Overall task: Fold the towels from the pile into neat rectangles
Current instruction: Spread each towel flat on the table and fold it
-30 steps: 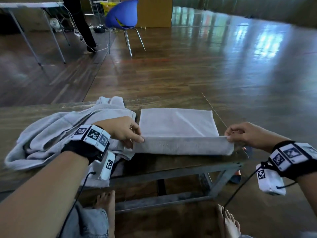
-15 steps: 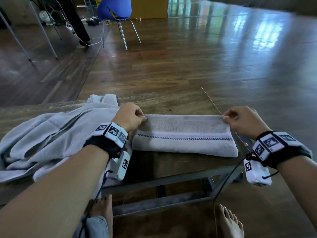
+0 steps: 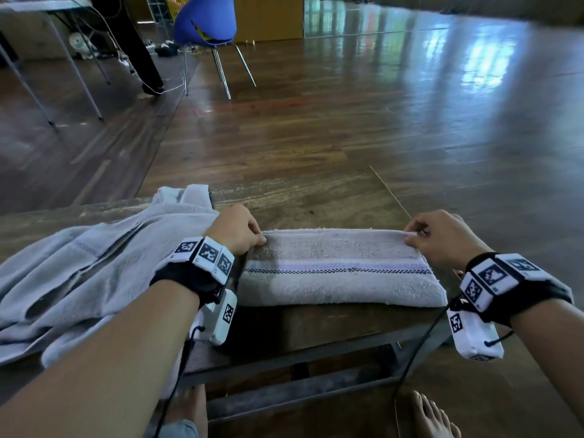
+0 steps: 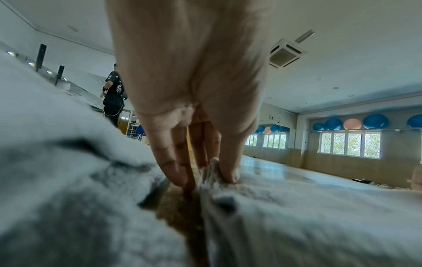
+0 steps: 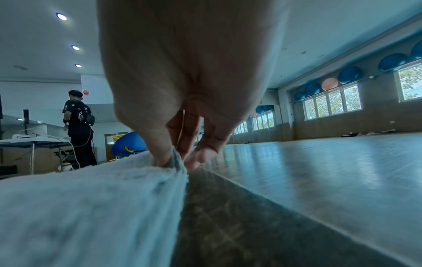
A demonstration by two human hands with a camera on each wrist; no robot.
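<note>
A grey towel (image 3: 338,267) with a lilac stripe lies folded into a long rectangle on the wooden bench (image 3: 316,207). My left hand (image 3: 240,232) pinches its far left corner; in the left wrist view the thumb and fingers (image 4: 228,173) squeeze the towel (image 4: 297,216) edge against the bench. My right hand (image 3: 442,238) pinches the far right corner, and the right wrist view shows the thumb (image 5: 160,157) nipping the towel (image 5: 91,207) edge. A pile of unfolded grey towels (image 3: 94,267) lies to the left, under my left forearm.
The bench's right end (image 3: 410,213) stops just past the towel. Beyond it stretches shiny wooden floor (image 3: 379,105). A blue chair (image 3: 205,20), a table (image 3: 31,7) and a standing person (image 5: 77,122) are at the far left. My bare feet (image 3: 433,418) are under the bench.
Both hands carried the towel's near edge over to the far edge, halving it so the striped side faces up. Over the last half second they have held the far corners almost still.
</note>
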